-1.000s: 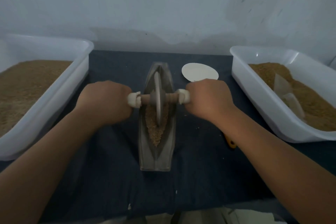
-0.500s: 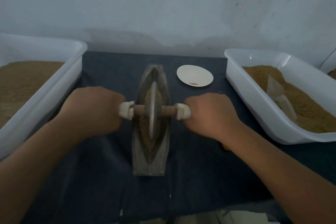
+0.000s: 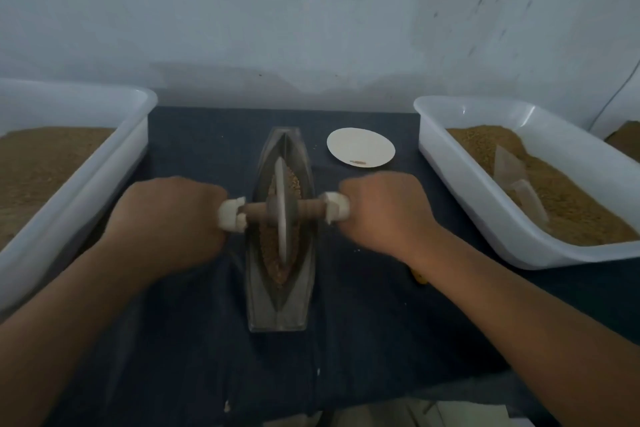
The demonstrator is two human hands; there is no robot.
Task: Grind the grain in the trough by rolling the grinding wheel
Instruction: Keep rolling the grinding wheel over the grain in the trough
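The grinding wheel [image 3: 282, 218] stands on edge in the trough [image 3: 277, 312], about midway along it, its thin rim lined up with the trough's length. Brown grain [image 3: 295, 180] lies in the groove on both sides of the wheel, ahead of it and behind it. A wooden axle [image 3: 310, 210] runs through the wheel's centre and crosses above the trough's walls, with a white wrap [image 3: 231, 218] at each end.

The left hand [image 3: 169, 218] grips the left end of the axle, its fingers curled round it in a fist, so that only the inner part of the white wrap shows. The right hand [image 3: 384, 215] grips the right end in the same way, knuckles up. Both forearms reach in from the near edge.

The trough is narrow, grey and boat-shaped, and it points away from the person on a bench [image 3: 363, 340] covered by a dark blue cloth [image 3: 194, 340]. A small white dish [image 3: 360, 149] sits just beyond the right hand, right of the trough's far end, with a few grains on it. A small yellow thing [image 3: 420, 279] shows under the right wrist; what it is cannot be told.

A white left tub [image 3: 104, 163] and a white right tub [image 3: 485, 218] flank the cloth, each holding brown grain. A clear plastic piece [image 3: 512, 173] sticks out of the grain in the right tub. A pale wall [image 3: 311, 28] rises behind.
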